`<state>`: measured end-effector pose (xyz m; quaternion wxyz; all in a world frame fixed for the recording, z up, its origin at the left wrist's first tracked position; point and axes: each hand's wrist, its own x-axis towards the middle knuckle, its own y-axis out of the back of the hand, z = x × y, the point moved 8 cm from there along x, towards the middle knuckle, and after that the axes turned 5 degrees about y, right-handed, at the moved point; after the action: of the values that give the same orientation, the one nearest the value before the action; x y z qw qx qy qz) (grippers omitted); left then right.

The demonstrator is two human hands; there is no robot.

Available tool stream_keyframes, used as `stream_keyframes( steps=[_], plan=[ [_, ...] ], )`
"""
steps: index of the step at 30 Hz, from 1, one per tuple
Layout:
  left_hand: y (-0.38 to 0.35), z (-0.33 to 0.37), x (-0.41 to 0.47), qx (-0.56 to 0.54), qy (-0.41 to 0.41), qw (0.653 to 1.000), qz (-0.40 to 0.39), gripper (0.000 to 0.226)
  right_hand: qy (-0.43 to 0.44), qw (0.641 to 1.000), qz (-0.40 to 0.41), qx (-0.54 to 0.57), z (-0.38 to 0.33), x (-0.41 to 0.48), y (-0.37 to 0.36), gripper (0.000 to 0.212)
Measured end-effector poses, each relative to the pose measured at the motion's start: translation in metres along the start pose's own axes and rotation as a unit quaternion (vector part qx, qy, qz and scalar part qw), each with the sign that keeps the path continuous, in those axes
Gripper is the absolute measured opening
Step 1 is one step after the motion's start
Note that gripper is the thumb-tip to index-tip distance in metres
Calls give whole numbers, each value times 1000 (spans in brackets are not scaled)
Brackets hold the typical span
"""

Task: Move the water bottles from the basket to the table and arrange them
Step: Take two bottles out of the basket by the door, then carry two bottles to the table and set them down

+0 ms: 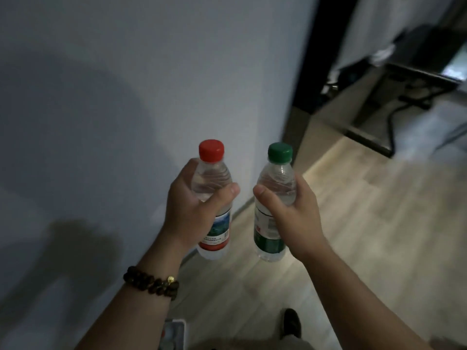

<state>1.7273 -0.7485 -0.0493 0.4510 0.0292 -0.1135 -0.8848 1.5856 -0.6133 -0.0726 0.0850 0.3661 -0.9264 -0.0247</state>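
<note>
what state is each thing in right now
red-cap bottle: capped, upright, held in the air
green-cap bottle: capped, roughly upright, held in the air, apart from the other bottle
left hand: grips the red-cap bottle
right hand: grips the green-cap bottle
bracelet: worn on the left wrist

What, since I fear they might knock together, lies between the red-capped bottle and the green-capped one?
Nothing: in the head view the gap between the red-capped bottle and the green-capped bottle is bare, only wall and floor behind.
</note>
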Motion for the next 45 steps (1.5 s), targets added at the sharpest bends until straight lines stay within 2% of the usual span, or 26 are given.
stream_keyframes(
  steps=[6,9,14,20,24,32,35,37,40,45],
  plan=[
    [-203,29,28,13,-12,988,-151,48,-8,988,152,-15,29,8,186,25],
    [-313,49,32,-5,-15,979,-205,36,-8,978,206,-29,40,12,281,30],
    [-473,95,33,-39,-13,959,-280,20,-16,965,255,-58,45,19,424,34],
    [-621,128,52,-39,-15,935,-351,25,-37,941,329,-70,61,42,563,31],
    [-700,140,80,-42,-17,920,-389,34,-40,923,375,-73,77,67,635,32],
    [-893,186,177,-55,-33,888,-456,30,-53,891,437,-108,102,171,790,34],
    [-956,209,215,-62,-40,875,-478,45,-59,876,464,-118,103,207,841,44],
    [-996,219,236,-68,-42,869,-488,45,-61,866,482,-116,106,228,874,51],
    [-1051,228,261,-72,-43,863,-499,37,-60,853,506,-109,115,256,920,50],
    [-1149,233,300,-61,-46,861,-502,43,-60,837,536,-96,150,304,1006,50]
  ],
)
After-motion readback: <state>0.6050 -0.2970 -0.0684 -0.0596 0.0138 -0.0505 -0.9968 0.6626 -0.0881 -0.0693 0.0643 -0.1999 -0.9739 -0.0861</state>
